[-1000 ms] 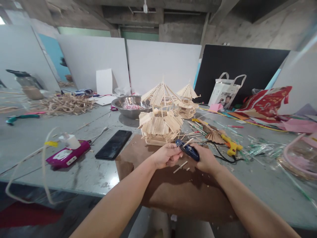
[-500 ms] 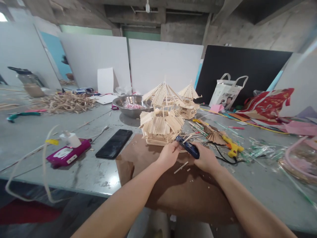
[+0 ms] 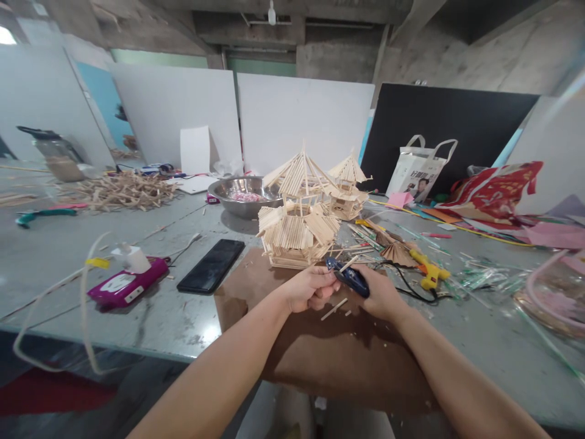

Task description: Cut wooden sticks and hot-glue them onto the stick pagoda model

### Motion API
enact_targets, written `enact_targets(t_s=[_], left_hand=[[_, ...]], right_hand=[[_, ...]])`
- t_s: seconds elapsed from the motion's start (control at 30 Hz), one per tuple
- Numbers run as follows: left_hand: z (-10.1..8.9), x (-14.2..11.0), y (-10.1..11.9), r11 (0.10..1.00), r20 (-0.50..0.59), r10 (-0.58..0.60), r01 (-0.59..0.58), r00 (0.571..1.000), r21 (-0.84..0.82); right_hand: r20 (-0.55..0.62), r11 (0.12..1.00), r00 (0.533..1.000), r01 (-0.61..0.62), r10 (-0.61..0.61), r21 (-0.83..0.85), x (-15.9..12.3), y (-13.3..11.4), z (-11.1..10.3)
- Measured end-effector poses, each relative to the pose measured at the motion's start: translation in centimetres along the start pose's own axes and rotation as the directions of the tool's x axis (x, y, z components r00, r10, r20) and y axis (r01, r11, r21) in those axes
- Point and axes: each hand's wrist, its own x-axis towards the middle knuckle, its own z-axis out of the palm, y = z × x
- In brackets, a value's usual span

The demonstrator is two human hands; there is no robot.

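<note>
My right hand (image 3: 377, 291) is closed round a pair of dark blue-handled pliers (image 3: 353, 281), whose head points left. A thin wooden stick (image 3: 349, 263) slants up across the pliers' jaws. At its lower end my left hand (image 3: 314, 288) pinches the stick between thumb and fingers, close by the tool's head. Just beyond both hands stands a two-tiered pavilion model (image 3: 299, 228) built of pale sticks. A loose cut stick (image 3: 334, 309) and small offcuts lie below on the brown paper sheet (image 3: 329, 360).
A black phone (image 3: 211, 266) and purple power strip (image 3: 128, 281) lie left. A metal bowl (image 3: 247, 210) and second pavilion model (image 3: 346, 189) stand behind. A yellow glue gun (image 3: 428, 271) with its cord lies right. A stick pile (image 3: 128, 190) sits far left.
My left hand turned over towards the pliers' head, then came back to its earlier pinch. The pliers shifted slightly; the models stayed put.
</note>
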Motion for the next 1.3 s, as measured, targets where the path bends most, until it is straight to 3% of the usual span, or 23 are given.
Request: enact_targets(t_s=[0.2, 0.37, 0.43, 0.53, 0.6, 0.67, 0.77, 1.0, 1.13, 1.3], left_hand=[[-0.2, -0.1, 0.0, 0.999, 0.006, 0.036, -0.036, 0.999, 0.007], [0.0, 0.5, -0.3, 0.979, -0.133, 0.164, -0.145, 0.977, 0.146], [0.3, 0.9, -0.5, 0.930, -0.214, 0.303, -0.240, 0.929, 0.277], [0.6, 1.4, -0.9, 0.753, -0.254, 0.569, -0.372, 0.782, 0.543], [0.7, 1.6, -1.1, 0.626, -0.233, 0.674, -0.375, 0.701, 0.684], [0.6, 1.6, -1.3, 0.564, -0.218, 0.698, -0.336, 0.682, 0.755], [0.5, 1.6, -1.3, 0.592, -0.221, 0.662, -0.319, 0.716, 0.740], [0.7, 1.3, -1.0, 0.891, -0.288, 0.393, -0.283, 0.873, 0.355], [0.3, 0.8, -0.7, 0.981, -0.162, 0.174, -0.156, 0.971, 0.116], [-0.1, 0.2, -0.2, 0.998, -0.003, 0.054, -0.054, 0.999, 0.015]], right_hand=[[0.023, 1.000, 1.000, -0.016, 0.017, -0.014, -0.1, -0.3, -0.1], [0.031, 0.994, 0.995, -0.090, 0.092, -0.064, 0.1, -0.7, -0.2], [0.019, 0.988, 0.991, -0.127, 0.129, -0.084, 0.2, -0.8, -0.3], [-0.002, 0.981, 0.987, -0.163, 0.163, -0.103, 0.2, -0.9, -0.2], [-0.004, 0.980, 0.986, -0.169, 0.169, -0.107, 0.2, -0.8, -0.1], [-0.007, 0.981, 0.986, -0.164, 0.164, -0.104, 0.2, -0.7, 0.0], [-0.016, 0.986, 0.990, -0.144, 0.143, -0.086, 0.3, -0.5, 0.0], [-0.008, 0.995, 0.995, -0.098, 0.098, -0.021, 0.3, -0.1, 0.0], [-0.008, 0.999, 0.999, -0.031, 0.031, 0.015, 0.3, 0.3, 0.2], [-0.021, 0.999, 1.000, 0.021, -0.021, 0.029, 0.1, 0.2, 0.2]])
